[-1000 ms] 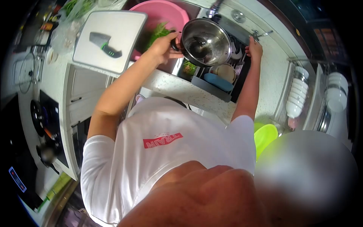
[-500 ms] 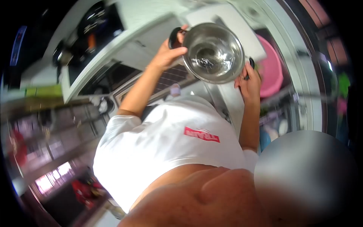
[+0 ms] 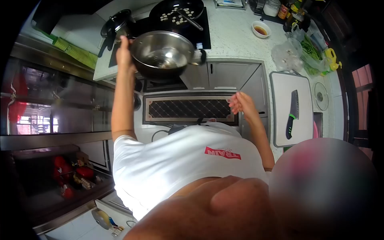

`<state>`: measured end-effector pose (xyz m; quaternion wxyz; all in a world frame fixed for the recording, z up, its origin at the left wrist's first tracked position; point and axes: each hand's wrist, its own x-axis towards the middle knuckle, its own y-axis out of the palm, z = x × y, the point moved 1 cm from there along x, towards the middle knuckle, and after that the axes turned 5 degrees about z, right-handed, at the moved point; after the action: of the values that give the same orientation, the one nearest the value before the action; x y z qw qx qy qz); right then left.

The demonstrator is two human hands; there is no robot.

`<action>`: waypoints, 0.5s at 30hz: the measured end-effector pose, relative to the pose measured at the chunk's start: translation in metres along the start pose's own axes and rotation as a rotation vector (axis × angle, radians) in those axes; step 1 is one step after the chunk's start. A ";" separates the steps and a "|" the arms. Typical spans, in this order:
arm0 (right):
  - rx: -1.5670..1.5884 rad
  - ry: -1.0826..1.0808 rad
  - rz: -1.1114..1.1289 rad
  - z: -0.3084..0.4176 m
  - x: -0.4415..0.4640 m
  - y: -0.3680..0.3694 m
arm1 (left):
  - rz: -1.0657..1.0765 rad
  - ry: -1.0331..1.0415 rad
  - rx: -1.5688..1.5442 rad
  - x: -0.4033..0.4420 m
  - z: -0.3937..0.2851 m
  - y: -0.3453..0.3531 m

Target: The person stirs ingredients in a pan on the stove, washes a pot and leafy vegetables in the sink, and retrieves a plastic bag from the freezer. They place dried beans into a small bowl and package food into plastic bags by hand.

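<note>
Right now, we have the pot (image 3: 161, 60) in our left hand (image 3: 125, 54), closed on its left side, the pot roughly level and its other handle (image 3: 200, 57) free. We hold it in front of the stove (image 3: 204, 36); whether the shine inside is liquid, we cannot tell. Our right hand (image 3: 242, 105) is half open, fingers loosely bent, well apart from the pot, and we see nothing in it. Beyond the pot sits the wok (image 3: 170, 19), with pale pieces (image 3: 182, 18) and a spatula (image 3: 189, 20) in it. On the surface (image 3: 234, 38) right of the stove we see a bowl (image 3: 261, 29) of brown liquid, then bagged greens (image 3: 309, 50), and a knife (image 3: 293, 114) flat on the board (image 3: 280, 100), a lid (image 3: 321, 96) just beside it.
</note>
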<state>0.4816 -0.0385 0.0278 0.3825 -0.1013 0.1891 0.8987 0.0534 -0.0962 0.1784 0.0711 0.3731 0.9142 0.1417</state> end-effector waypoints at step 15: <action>-0.072 0.160 -0.416 -0.133 -0.020 -0.070 | -0.142 -0.216 0.352 0.278 -0.052 0.004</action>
<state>0.5511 -0.0624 -0.1054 0.5396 -0.2226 0.1614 0.7958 -0.1538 0.0917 0.2220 0.1124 0.3275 0.9358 -0.0661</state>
